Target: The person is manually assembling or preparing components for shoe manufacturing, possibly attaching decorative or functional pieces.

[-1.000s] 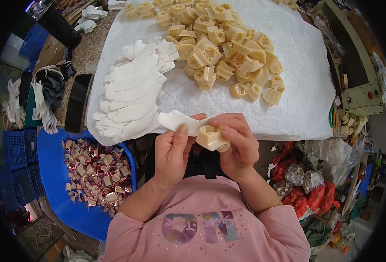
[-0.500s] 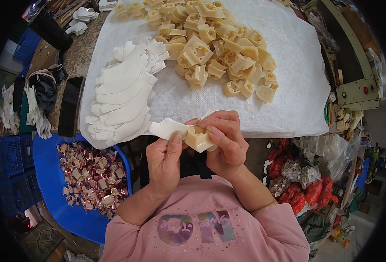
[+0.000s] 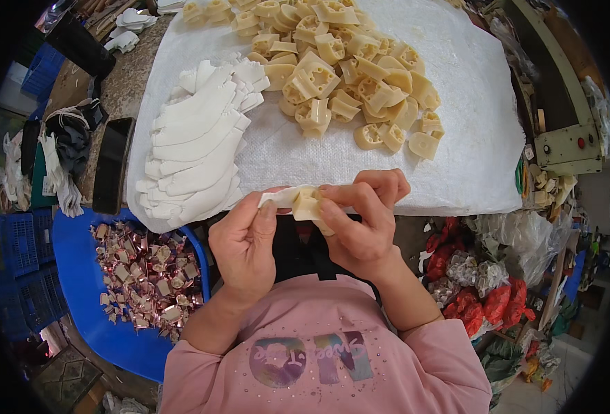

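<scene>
At mid-frame, I saw the left hand (image 3: 244, 246) pinch a white strip (image 3: 282, 198), apparently to tighten it against the cream piece (image 3: 306, 207) the right hand (image 3: 361, 224) held.

Left hand (image 3: 244, 243) shifted outward along white strip (image 3: 281, 198), now pinching near outer end (formerly projecting well past thumb). Strip straighter, narrower in view. Cream moulded piece (image 3: 307, 205) turned, hollow less exposed. Right hand (image 3: 364, 228) rotated, outer fingers raised.
</scene>
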`<state>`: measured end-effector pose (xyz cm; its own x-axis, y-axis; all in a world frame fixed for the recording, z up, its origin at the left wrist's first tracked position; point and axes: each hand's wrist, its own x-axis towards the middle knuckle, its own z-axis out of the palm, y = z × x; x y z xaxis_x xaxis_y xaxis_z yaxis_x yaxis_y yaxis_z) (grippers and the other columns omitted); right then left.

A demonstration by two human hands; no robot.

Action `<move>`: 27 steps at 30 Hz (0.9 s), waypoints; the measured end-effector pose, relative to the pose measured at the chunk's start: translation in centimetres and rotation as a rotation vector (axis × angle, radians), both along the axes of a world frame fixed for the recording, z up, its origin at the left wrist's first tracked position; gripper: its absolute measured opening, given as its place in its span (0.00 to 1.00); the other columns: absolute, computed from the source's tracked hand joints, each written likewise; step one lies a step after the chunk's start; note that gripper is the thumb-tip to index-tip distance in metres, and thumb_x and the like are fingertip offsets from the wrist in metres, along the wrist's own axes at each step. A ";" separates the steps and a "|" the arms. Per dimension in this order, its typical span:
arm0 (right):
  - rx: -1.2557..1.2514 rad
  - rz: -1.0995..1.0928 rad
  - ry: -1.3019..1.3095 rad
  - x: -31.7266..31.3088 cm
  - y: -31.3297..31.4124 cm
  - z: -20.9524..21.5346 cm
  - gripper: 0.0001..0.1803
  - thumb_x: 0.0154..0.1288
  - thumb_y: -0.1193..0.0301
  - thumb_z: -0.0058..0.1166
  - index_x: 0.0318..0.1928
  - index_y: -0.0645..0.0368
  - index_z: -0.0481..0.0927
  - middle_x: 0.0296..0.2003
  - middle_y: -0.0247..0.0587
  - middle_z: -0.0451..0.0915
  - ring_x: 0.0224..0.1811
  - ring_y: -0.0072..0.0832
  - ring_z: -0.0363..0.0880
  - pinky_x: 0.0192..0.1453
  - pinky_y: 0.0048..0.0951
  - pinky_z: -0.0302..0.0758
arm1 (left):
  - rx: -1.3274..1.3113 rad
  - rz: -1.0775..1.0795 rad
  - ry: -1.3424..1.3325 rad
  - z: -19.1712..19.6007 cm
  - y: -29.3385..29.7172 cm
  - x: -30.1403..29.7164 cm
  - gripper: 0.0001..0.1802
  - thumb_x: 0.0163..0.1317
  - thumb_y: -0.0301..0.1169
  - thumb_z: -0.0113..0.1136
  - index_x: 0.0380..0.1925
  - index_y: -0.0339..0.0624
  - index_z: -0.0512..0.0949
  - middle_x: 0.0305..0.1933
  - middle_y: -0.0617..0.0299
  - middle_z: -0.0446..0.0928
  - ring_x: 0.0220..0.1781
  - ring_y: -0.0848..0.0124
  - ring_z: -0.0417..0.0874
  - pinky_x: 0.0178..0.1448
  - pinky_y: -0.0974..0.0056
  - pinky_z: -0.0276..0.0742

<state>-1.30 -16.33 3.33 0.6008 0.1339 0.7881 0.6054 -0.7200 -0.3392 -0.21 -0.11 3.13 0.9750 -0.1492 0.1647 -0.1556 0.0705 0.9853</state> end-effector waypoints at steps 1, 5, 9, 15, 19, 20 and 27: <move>-0.102 -0.038 0.108 -0.2 0.2 0.9 0.15 0.37 0.77 0.58 0.31 0.51 0.75 0.31 0.32 0.74 0.34 0.32 0.66 0.42 0.40 0.54 | 0.067 0.007 -0.026 0.2 0.0 0.0 0.15 0.68 0.29 0.46 0.42 0.25 0.76 0.35 0.58 0.78 0.34 0.75 0.76 0.40 0.72 0.71; -0.224 -0.056 0.324 -0.4 0.2 1.5 0.13 0.34 0.76 0.56 0.26 0.51 0.72 0.26 0.31 0.65 0.33 0.31 0.65 0.41 0.40 0.51 | 0.244 0.000 -0.088 0.0 -0.3 -0.2 0.12 0.66 0.27 0.48 0.40 0.28 0.77 0.31 0.62 0.76 0.30 0.79 0.70 0.33 0.75 0.64; -0.248 -0.057 0.376 -0.5 0.2 1.4 0.11 0.35 0.76 0.56 0.24 0.52 0.70 0.25 0.32 0.63 0.33 0.31 0.64 0.41 0.40 0.50 | 0.343 -0.010 -0.235 -0.4 -0.6 -0.1 0.09 0.60 0.20 0.52 0.40 0.27 0.76 0.30 0.51 0.76 0.28 0.66 0.76 0.33 0.67 0.71; -0.235 -0.041 0.314 0.1 -0.3 0.3 0.09 0.37 0.76 0.56 0.23 0.53 0.70 0.25 0.34 0.63 0.33 0.32 0.64 0.40 0.39 0.51 | 0.526 -0.009 -0.530 -0.4 -1.1 0.2 0.12 0.56 0.18 0.54 0.42 0.26 0.75 0.33 0.49 0.76 0.31 0.57 0.77 0.36 0.62 0.73; -0.024 0.079 0.326 0.6 -1.0 -0.7 0.11 0.39 0.80 0.56 0.27 0.54 0.72 0.27 0.34 0.65 0.33 0.32 0.64 0.41 0.38 0.52 | 0.299 -0.056 -0.261 -0.8 -0.4 -0.1 0.13 0.63 0.22 0.50 0.46 0.31 0.76 0.37 0.54 0.75 0.34 0.71 0.74 0.38 0.70 0.70; 0.057 0.118 0.335 0.6 -1.1 -0.8 0.12 0.39 0.82 0.55 0.28 0.54 0.73 0.27 0.34 0.66 0.33 0.32 0.64 0.42 0.37 0.52 | 0.176 -0.090 -0.158 -1.2 -0.1 -0.1 0.13 0.63 0.23 0.50 0.47 0.32 0.76 0.39 0.55 0.74 0.35 0.72 0.73 0.38 0.71 0.70; 0.271 0.312 0.435 0.1 -1.2 -0.8 0.13 0.42 0.83 0.56 0.32 0.56 0.74 0.28 0.35 0.66 0.34 0.33 0.64 0.43 0.35 0.54 | 0.007 -0.144 -0.212 -2.2 -0.7 0.8 0.08 0.58 0.28 0.61 0.35 0.34 0.79 0.28 0.61 0.74 0.28 0.72 0.73 0.34 0.72 0.69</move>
<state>-1.16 -17.53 2.49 0.8403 0.1848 0.5096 0.5391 -0.3837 -0.7498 0.64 -0.79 0.89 0.8875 -0.2858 0.3614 -0.3474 0.0999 0.9324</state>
